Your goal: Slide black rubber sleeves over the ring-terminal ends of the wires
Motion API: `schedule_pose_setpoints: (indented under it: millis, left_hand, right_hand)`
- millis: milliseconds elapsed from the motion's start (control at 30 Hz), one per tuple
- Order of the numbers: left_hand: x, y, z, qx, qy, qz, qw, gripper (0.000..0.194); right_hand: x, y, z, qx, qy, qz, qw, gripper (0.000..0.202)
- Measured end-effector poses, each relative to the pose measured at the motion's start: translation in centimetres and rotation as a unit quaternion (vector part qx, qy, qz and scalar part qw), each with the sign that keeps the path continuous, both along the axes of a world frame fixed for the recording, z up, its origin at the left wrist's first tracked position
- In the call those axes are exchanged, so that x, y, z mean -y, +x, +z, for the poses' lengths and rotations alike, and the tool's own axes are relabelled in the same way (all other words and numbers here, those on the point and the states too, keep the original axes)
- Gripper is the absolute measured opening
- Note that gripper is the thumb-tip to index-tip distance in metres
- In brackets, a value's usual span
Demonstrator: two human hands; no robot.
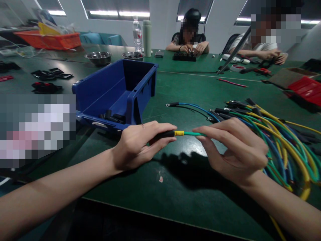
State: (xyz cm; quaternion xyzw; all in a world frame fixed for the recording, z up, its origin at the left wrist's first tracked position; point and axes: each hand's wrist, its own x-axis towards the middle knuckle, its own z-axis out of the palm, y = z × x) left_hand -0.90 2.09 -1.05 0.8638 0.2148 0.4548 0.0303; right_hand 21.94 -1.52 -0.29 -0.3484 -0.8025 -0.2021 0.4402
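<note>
My left hand (144,142) pinches a black sleeve (164,134) between thumb and fingers, over the table near its front edge. A yellow band (179,133) shows just past my left fingertips, and the green wire (188,133) runs on from it to the right. Closed on that wire with thumb and fingers is my right hand (230,147). Whatever lies inside the sleeve is hidden. Beyond my left hand stands a blue bin (105,97) with several short black sleeves (114,116) in it. A heap of green, yellow and blue cables (283,144) lies beside my right hand.
A blue cable with a ring terminal (167,105) reaches out of the heap. Farther back are metal bowls (98,58), a bottle (137,35), a green flask (147,38) and an orange basket (50,39). Two people work across the table. A red bin (307,88) stands at right.
</note>
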Motion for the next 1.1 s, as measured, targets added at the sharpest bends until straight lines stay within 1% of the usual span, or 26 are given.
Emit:
schedule_pose_setpoints:
  millis: [133,267,300,400,433,467,500,533,567,667,767,833,933,1033,1100]
  left_hand:
    - [0.0,0.0,-0.1,-0.035,-0.005,-0.014,0.999,0.02]
    - [-0.1,0.2,-0.4,-0.08,-0.017,-0.056,0.995,0.022]
    - [-0.2,0.2,-0.5,-0.078,-0.03,-0.061,0.995,0.025]
    - [-0.4,0.1,-0.5,-0.048,-0.101,-0.066,0.992,0.048]
    - [-0.4,0.1,-0.4,-0.033,-0.128,-0.069,0.989,0.049]
    - [-0.4,0.0,-0.4,-0.021,-0.149,-0.072,0.986,0.044]
    - [-0.4,0.0,-0.4,-0.012,-0.162,-0.072,0.984,0.033]
    - [-0.4,0.0,-0.3,-0.006,-0.166,-0.067,0.984,0.023]
    - [-0.3,0.0,-0.3,-0.004,-0.162,-0.059,0.985,0.018]
    - [-0.2,0.0,-0.2,-0.019,-0.136,-0.04,0.99,0.018]
    - [-0.2,0.1,-0.1,-0.057,-0.131,-0.059,0.988,0.017]
    - [-0.3,0.2,0.0,-0.072,-0.171,-0.078,0.979,0.018]
    - [-0.5,0.4,0.2,-0.063,-0.289,-0.091,0.951,0.024]
    - [-0.7,0.6,0.3,-0.031,-0.403,-0.079,0.911,0.035]
    - [-0.9,0.7,0.3,-0.009,-0.451,-0.073,0.889,0.039]
  right_hand:
    - [0.1,-0.3,-0.3,0.009,-0.015,0.009,1.0,0.018]
    - [0.2,-0.6,-0.6,0.04,-0.027,0.033,0.998,0.02]
    - [0.2,-0.6,-0.6,0.042,-0.025,0.031,0.998,0.02]
    - [0.1,-0.4,-0.6,0.033,-0.019,0.015,0.999,0.02]
    - [0.1,-0.2,-0.6,0.03,-0.017,0.01,0.999,0.02]
    - [0.1,-0.1,-0.5,0.027,-0.015,0.007,0.999,0.02]
    - [0.0,0.0,-0.5,0.026,-0.011,0.005,1.0,0.021]
    - [0.0,0.1,-0.4,0.024,-0.008,0.003,1.0,0.021]
    - [0.0,0.1,-0.4,0.023,-0.004,0.002,1.0,0.021]
    - [-0.1,0.2,-0.3,0.021,0.001,0.002,1.0,0.022]
    - [-0.1,0.1,-0.3,0.024,-0.007,0.008,1.0,0.024]
    - [-0.2,0.1,-0.5,0.026,-0.012,0.009,1.0,0.024]
    - [-0.6,0.0,-0.6,0.032,-0.027,-0.01,0.999,0.024]
    - [-0.7,0.2,-0.5,0.06,-0.021,-0.073,0.995,0.025]
    - [-0.5,0.4,-0.3,0.099,0.023,-0.12,0.988,0.03]
